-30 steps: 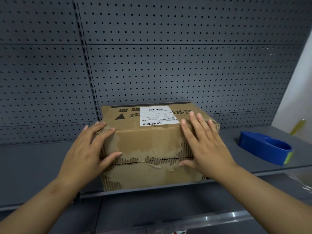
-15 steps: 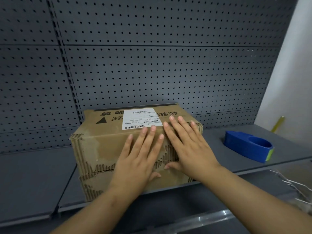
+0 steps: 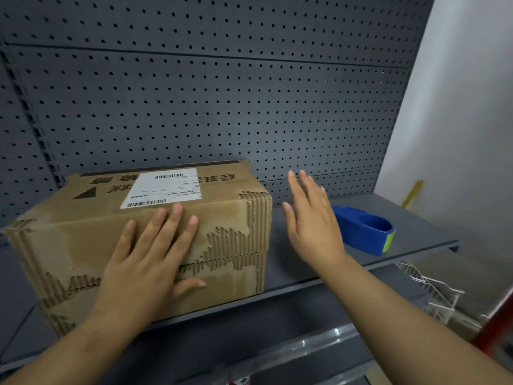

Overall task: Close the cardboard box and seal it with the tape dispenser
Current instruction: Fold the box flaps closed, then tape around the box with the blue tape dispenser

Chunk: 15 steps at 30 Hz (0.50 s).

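On the grey shelf (image 3: 327, 276), the cardboard box (image 3: 83, 234) is laid lengthwise along the pegboard (image 3: 222, 107), pressed by the flat, straight-fingered left hand (image 3: 150, 262). Right of it, the tape dispenser (image 3: 363, 232) is approached by the open-fingered right hand (image 3: 313, 220).

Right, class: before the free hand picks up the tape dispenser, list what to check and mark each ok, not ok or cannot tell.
1. Box flaps shut: ok.
2. Left hand flat on the box front, steadying it: ok.
3. Right hand open and off the box: ok.
4. Dispenser on the shelf just beyond the right hand, nothing between them: ok.
5. Tape end ready to pull: cannot tell.
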Each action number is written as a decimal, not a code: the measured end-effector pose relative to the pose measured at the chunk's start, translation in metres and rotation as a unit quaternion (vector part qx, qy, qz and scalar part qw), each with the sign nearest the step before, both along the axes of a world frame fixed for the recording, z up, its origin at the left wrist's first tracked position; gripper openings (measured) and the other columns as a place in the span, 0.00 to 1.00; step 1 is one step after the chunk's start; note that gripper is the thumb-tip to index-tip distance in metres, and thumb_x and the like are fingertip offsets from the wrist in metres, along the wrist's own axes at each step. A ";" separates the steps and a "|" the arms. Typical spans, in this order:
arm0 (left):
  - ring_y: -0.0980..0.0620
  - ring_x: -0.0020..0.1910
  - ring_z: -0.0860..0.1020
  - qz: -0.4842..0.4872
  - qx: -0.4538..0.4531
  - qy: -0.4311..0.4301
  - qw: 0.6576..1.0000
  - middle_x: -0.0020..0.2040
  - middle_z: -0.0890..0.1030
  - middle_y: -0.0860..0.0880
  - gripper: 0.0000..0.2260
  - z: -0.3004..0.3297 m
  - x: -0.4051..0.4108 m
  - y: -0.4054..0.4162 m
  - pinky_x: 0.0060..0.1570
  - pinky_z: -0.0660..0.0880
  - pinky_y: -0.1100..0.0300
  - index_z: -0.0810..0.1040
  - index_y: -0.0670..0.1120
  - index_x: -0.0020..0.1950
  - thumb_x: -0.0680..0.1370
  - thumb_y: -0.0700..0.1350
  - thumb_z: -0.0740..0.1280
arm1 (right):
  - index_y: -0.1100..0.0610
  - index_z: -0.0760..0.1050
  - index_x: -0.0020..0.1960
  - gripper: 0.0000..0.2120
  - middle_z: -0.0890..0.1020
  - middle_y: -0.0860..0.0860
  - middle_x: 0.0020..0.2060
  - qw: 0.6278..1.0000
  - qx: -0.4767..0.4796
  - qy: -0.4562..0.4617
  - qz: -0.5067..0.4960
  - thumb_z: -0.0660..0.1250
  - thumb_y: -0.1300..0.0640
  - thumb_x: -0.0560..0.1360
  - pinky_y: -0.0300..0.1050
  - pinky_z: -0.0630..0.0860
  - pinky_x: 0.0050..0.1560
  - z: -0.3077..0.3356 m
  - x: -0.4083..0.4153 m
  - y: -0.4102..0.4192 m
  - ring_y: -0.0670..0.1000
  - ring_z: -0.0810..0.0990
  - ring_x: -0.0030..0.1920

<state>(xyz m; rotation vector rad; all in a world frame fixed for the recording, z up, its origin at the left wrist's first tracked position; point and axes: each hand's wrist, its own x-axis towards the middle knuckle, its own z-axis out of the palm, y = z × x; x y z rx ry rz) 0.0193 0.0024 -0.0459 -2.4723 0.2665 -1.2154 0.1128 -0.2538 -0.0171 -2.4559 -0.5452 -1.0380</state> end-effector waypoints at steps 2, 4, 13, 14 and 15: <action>0.48 0.76 0.46 0.007 0.010 -0.014 1.000 0.77 0.47 0.45 0.42 -0.002 0.000 0.000 0.72 0.46 0.46 0.51 0.45 0.77 0.70 0.69 0.54 | 0.56 0.49 0.77 0.28 0.52 0.60 0.75 0.987 -0.077 0.101 -0.098 0.54 0.51 0.81 0.54 0.46 0.75 -0.007 0.017 -0.019 0.58 0.49 0.76; 0.46 0.76 0.49 0.015 0.021 -0.025 0.999 0.77 0.49 0.44 0.42 -0.006 -0.001 0.000 0.71 0.49 0.44 0.54 0.44 0.76 0.71 0.69 0.56 | 0.54 0.40 0.77 0.30 0.45 0.60 0.76 0.947 -0.146 0.212 -0.190 0.51 0.50 0.81 0.55 0.42 0.75 -0.014 0.031 -0.040 0.59 0.42 0.75; 0.44 0.76 0.46 0.046 -0.018 -0.078 0.996 0.77 0.49 0.40 0.36 -0.024 -0.004 -0.009 0.67 0.56 0.38 0.61 0.46 0.73 0.71 0.66 0.57 | 0.51 0.39 0.77 0.31 0.51 0.67 0.74 0.845 -0.209 0.399 -0.289 0.50 0.51 0.80 0.59 0.44 0.73 -0.034 0.059 -0.098 0.64 0.50 0.74; 0.43 0.76 0.47 0.052 -0.026 -0.080 0.995 0.76 0.50 0.38 0.36 -0.025 -0.005 -0.010 0.67 0.55 0.37 0.62 0.46 0.73 0.71 0.66 0.58 | 0.51 0.39 0.77 0.31 0.54 0.66 0.73 0.845 -0.216 0.395 -0.289 0.51 0.51 0.79 0.59 0.45 0.73 -0.034 0.060 -0.100 0.64 0.53 0.73; 0.41 0.75 0.48 0.059 -0.033 -0.082 0.994 0.75 0.52 0.35 0.36 -0.027 -0.005 -0.011 0.67 0.55 0.37 0.62 0.47 0.72 0.71 0.66 0.58 | 0.51 0.39 0.77 0.31 0.58 0.65 0.72 0.847 -0.221 0.389 -0.286 0.51 0.52 0.79 0.59 0.46 0.73 -0.033 0.061 -0.101 0.63 0.57 0.72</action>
